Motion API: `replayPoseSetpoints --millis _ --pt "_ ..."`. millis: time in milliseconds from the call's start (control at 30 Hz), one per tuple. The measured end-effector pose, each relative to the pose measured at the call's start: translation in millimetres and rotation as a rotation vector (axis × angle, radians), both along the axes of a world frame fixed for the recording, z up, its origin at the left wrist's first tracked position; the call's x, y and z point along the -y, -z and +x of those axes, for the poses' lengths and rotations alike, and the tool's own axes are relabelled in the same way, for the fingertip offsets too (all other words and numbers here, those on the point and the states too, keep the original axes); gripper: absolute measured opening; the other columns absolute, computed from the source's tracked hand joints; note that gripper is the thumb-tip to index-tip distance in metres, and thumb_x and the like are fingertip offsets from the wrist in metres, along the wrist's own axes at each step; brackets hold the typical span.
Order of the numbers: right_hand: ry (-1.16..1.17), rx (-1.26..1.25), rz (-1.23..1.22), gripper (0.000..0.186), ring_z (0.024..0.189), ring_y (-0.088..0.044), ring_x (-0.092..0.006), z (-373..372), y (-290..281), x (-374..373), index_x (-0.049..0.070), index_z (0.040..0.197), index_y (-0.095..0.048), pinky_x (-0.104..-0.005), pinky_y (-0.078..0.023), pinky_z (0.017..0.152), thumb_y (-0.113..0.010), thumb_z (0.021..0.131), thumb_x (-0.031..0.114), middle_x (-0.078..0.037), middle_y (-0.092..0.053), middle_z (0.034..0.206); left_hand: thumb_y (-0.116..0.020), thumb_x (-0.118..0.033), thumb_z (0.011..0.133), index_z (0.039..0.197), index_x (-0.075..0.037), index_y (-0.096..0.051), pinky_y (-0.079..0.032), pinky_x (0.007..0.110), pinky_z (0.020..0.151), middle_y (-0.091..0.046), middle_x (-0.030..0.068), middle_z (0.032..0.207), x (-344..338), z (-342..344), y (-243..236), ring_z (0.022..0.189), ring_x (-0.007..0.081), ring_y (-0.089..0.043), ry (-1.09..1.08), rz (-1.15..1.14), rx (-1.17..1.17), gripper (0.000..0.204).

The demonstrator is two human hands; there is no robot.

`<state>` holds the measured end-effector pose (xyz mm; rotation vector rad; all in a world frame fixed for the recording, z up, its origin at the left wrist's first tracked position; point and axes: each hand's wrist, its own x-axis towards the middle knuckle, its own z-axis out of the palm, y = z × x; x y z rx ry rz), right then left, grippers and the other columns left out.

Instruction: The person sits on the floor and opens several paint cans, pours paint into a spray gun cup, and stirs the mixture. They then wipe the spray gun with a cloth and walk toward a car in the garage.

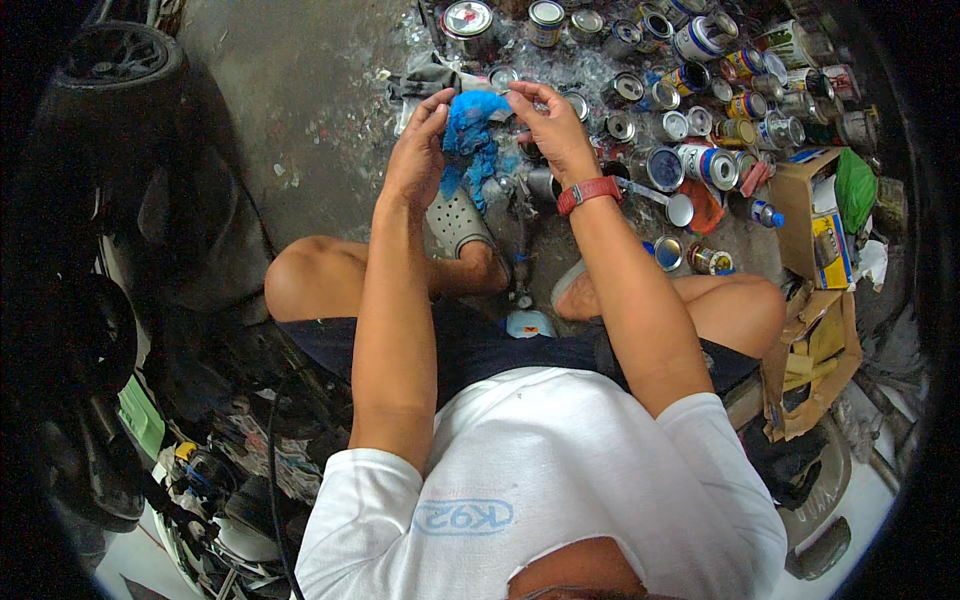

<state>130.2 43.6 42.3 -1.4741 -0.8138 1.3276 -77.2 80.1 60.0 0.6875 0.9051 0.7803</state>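
Observation:
My left hand [422, 145] is raised at the upper middle, fingers curled at the left edge of a crumpled blue cloth-like piece [470, 130]. My right hand [550, 132], with a red watch on its wrist, pinches the upper right of that blue piece between thumb and finger. Below the piece, a grey perforated clog [455, 220] is on one foot, and a dark slim tool or rod [522, 260] stands between my legs. A grey-and-black rag [410, 85] lies just beyond my left hand.
Many paint cans [700, 160] crowd the littered floor ahead and to the right, with a water bottle [765, 212]. Cardboard boxes [800, 240] stand at my right. A black wheel [105, 65] and dark bulky parts line the left, with piled clutter [230, 510] at lower left.

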Motion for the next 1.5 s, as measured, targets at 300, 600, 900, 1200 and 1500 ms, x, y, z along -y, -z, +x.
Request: replayPoseSetpoints --millis 300,600,900,1200,1500 --pt "-0.250 0.422 0.182 0.024 0.100 -0.070 -0.0196 20.0 -16.8 -8.9 0.006 0.112 -0.078 -0.0366 -0.053 0.092 -0.073 0.093 0.020 -0.008 -0.077 0.106 -0.059 -0.028 0.106 0.151 -0.011 -0.047 -0.049 0.042 0.108 -0.062 0.0097 0.137 -10.2 2.0 -30.2 0.126 0.0235 -0.060 0.141 -0.031 0.001 0.050" --pt "-0.108 0.412 0.184 0.022 0.084 -0.065 -0.0148 30.4 -17.1 -6.1 0.004 0.107 -0.075 -0.0320 -0.054 0.079 -0.074 0.094 0.021 -0.005 -0.073 0.090 -0.055 0.001 0.095 0.160 -0.016 -0.041 -0.051 0.036 0.101 -0.063 0.0142 0.138 -26.2 7.7 -17.1 0.119 0.0231 -0.063 0.268 0.323 -0.413 0.068" --pt "-0.022 0.472 -0.091 0.049 0.080 -0.067 -0.0173 31.3 36.3 34.5 0.003 0.107 -0.067 -0.0338 -0.056 0.075 -0.090 0.079 0.037 -0.007 -0.072 0.089 -0.066 0.008 0.085 0.163 -0.024 -0.034 -0.055 0.050 0.092 -0.070 0.0256 0.124 45.0 76.2 38.4 0.111 0.0422 -0.070 0.370 0.770 -0.843 0.090" --pt "0.224 0.565 -0.134 0.027 0.081 -0.072 -0.0365 16.1 79.4 82.0 0.006 0.099 -0.060 -0.0457 -0.056 0.072 -0.079 0.078 0.007 -0.014 -0.071 0.084 -0.075 -0.001 0.082 0.164 -0.019 -0.033 -0.052 0.050 0.096 -0.068 0.0257 0.125 109.2 103.0 80.6 0.113 0.0456 -0.065 0.260 0.786 -1.009 0.094" --pt "0.363 0.773 -0.060 0.015 0.096 -0.063 -0.0394 31.2 116.7 134.3 0.006 0.087 -0.070 -0.0479 -0.052 0.085 -0.066 0.079 -0.006 -0.016 -0.063 0.096 -0.064 -0.009 0.091 0.161 -0.019 -0.039 -0.051 0.050 0.100 -0.069 0.0148 0.127 117.7 138.1 89.1 0.121 0.0409 -0.061 0.548 0.930 -1.113 0.075"
